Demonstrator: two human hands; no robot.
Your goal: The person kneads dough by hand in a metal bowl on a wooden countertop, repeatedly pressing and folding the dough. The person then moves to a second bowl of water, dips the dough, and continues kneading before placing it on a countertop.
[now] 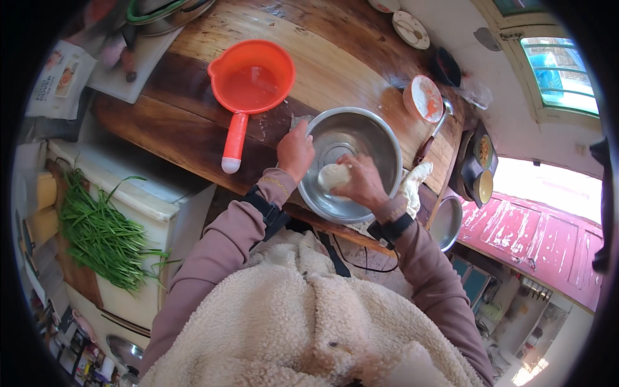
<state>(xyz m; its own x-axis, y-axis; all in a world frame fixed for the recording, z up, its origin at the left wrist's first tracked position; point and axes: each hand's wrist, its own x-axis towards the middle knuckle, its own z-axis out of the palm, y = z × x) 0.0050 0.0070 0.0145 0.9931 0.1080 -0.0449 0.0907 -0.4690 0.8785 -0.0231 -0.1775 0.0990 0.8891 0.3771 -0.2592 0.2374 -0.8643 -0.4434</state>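
A steel mixing bowl (pixel 375 130) rests near the front edge of the wooden table (pixel 188 92). My left hand (pixel 296 151) grips its left rim, with the fingers curled over the edge. Inside the bowl, my right hand (pixel 361 180) has its fingers around the side of a pale lump of dough (pixel 332 177). Part of the dough is hidden behind those fingers. To the left of the bowl stands an orange plastic dipper (pixel 251 72) with liquid in it, its handle pointing towards me.
Behind the bowl's right side are a bowl with white powder (pixel 423 99) and a ladle (pixel 437 128). A crumpled cloth (pixel 415 186) lies at its right. Green leafy stalks (pixel 104 232) lie on a white cabinet to the left. A white cutting board (pixel 140 72) is at the back left.
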